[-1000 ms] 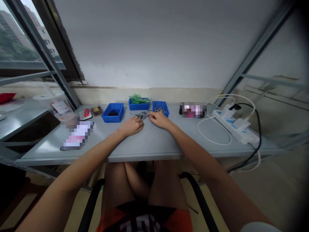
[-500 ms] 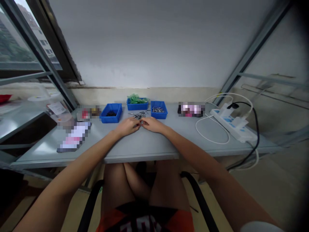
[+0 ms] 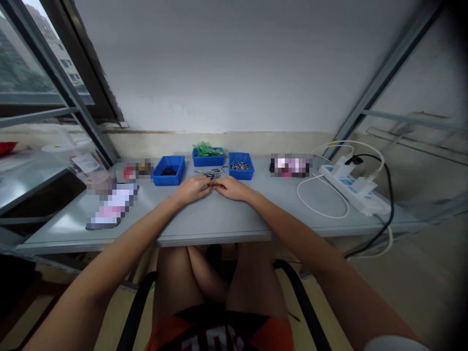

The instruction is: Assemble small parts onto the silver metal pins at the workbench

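My left hand (image 3: 194,189) and my right hand (image 3: 231,188) meet fingertip to fingertip over the grey table (image 3: 215,219). The fingers of both are curled and pinched together; whatever they hold is too small and hidden to name. Just beyond the fingertips lies a loose pile of thin, shiny metal pieces (image 3: 211,173) that look like screws or pins. Behind the pile stand a blue bin (image 3: 158,179) with small dark pieces, a blue bin (image 3: 208,161) with green plastic, and a blue bin (image 3: 249,174) with small silvery metal pieces.
To the left lie a blurred-out phone-like slab (image 3: 113,207) and a clear plastic container (image 3: 93,173). On the right are another blurred object (image 3: 290,165), a white power strip (image 3: 360,195) and a looped white cable (image 3: 321,215). A wall (image 3: 226,73) rises behind the table.
Both hands stay in almost the same place, with a small shift of the fingers where they meet. The bins and the metal pile look unchanged.
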